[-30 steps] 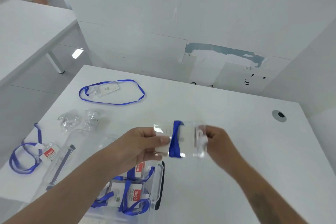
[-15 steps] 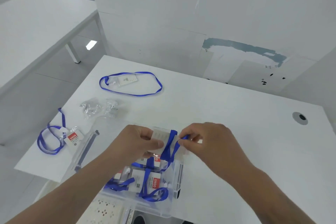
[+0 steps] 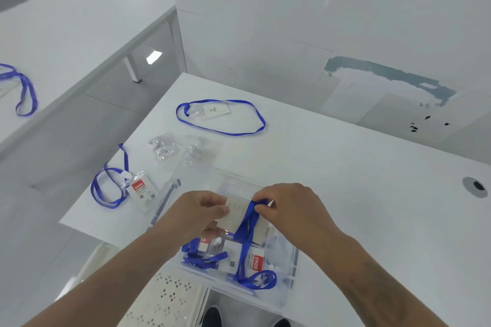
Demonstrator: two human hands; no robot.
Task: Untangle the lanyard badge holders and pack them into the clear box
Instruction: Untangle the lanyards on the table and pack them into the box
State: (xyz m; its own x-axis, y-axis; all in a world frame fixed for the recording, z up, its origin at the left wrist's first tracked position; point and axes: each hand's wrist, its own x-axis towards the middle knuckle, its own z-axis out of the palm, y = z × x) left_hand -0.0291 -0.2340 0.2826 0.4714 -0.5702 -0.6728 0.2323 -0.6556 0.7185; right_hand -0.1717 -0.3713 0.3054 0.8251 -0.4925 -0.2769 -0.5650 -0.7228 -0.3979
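Left hand is pinched on a badge holder above the clear box at the table's near edge. Right hand is pinched on that holder's blue lanyard. The box contains packed holders. Two more badge holders lie toward the table's left edge.

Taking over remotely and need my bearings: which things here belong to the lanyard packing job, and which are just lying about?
Job:
- badge holder held by left hand and right hand
- clear box
- looped lanyard
- red-card lanyard
- box lid

Lying about:
- crumpled plastic wrappers
- lanyard on the other table
- perforated chair seat
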